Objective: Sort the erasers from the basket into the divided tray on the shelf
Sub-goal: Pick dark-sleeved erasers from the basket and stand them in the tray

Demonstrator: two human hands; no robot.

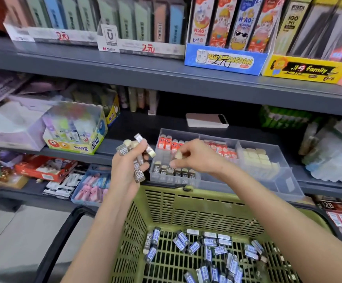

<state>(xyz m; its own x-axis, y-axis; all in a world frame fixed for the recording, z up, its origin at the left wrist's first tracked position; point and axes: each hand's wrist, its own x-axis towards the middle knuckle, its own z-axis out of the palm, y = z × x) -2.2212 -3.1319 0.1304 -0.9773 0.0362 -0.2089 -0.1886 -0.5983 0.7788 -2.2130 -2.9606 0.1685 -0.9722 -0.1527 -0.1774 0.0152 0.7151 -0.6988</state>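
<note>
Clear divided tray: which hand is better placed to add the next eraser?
Right. The right hand pinches a pale-tipped eraser over the clear divided plastic tray; the left hand grips a bundle of grey-sleeved erasers beside it.

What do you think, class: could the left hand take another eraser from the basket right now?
Probably not. The left hand already grips a fistful of erasers, so it is full, though the open basket below is unobstructed.
</note>
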